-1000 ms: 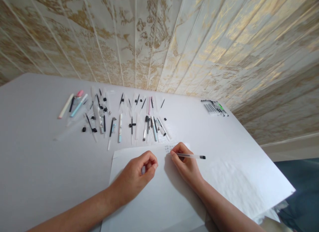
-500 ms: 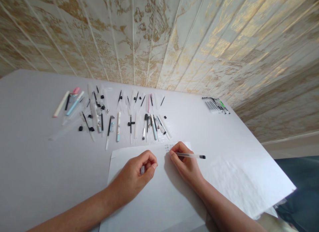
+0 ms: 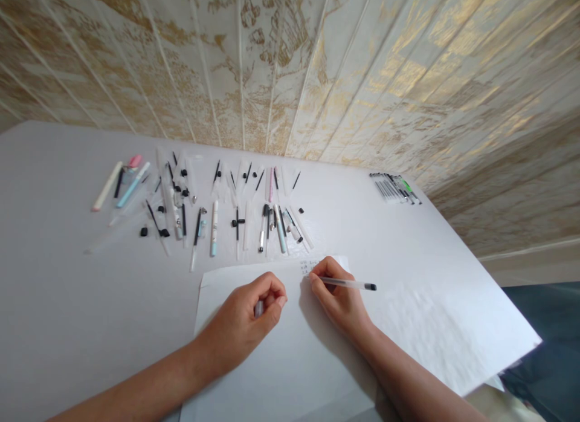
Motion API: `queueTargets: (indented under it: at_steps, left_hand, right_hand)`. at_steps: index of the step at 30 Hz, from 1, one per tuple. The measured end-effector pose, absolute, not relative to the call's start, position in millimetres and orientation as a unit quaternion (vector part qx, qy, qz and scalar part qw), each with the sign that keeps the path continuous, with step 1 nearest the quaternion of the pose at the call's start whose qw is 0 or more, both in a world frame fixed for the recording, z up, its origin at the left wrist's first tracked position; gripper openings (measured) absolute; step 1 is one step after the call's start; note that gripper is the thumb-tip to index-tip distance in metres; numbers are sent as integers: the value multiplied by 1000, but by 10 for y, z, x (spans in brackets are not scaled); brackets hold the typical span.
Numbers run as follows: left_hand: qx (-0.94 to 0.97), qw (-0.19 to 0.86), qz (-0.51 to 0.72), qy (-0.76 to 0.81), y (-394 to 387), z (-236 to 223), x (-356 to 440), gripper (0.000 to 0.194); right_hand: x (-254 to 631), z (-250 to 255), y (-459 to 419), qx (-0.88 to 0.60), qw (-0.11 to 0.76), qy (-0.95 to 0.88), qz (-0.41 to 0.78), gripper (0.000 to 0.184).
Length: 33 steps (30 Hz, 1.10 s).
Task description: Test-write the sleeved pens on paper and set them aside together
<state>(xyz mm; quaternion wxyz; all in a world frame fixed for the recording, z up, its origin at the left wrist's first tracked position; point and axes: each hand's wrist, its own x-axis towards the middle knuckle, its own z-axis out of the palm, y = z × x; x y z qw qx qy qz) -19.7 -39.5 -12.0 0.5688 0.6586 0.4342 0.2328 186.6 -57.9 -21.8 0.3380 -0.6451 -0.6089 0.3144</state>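
Observation:
My right hand (image 3: 338, 298) is closed round a clear pen (image 3: 347, 283) with a black end, its tip resting on a white sheet of paper (image 3: 290, 361) beside a few small written marks (image 3: 307, 266). My left hand (image 3: 247, 319) lies curled on the same sheet, fingers closed round a small pale cap-like piece (image 3: 258, 308) that is mostly hidden.
Across the white table (image 3: 58, 301) beyond the paper lie several pens, refills, caps and clear barrels (image 3: 212, 216). A pink-tipped pen (image 3: 106, 186) lies far left. A bundle of pens (image 3: 395, 188) sits at the far right by the patterned wall. The table edge runs along the right.
Both hands keep their place and grip. The view has tilted slightly, so the table's contents sit a little higher and further left.

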Motion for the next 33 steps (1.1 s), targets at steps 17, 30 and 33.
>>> queueTargets:
  at_steps: [17,30,33]
  left_hand:
    - [659,570,229,433,-387,-124,-194,14]
    - [663,568,230,431,-393,-126,-202,13]
    - [663,567,229,431,-392,-134,-200,12]
  right_hand:
    - [1853,-202,-584,-651,367,-587,311,15]
    - [1861,-216,-580,-655,338,-613,284,15]
    - [1855,-204,-577,-657,340,-610,285,14]
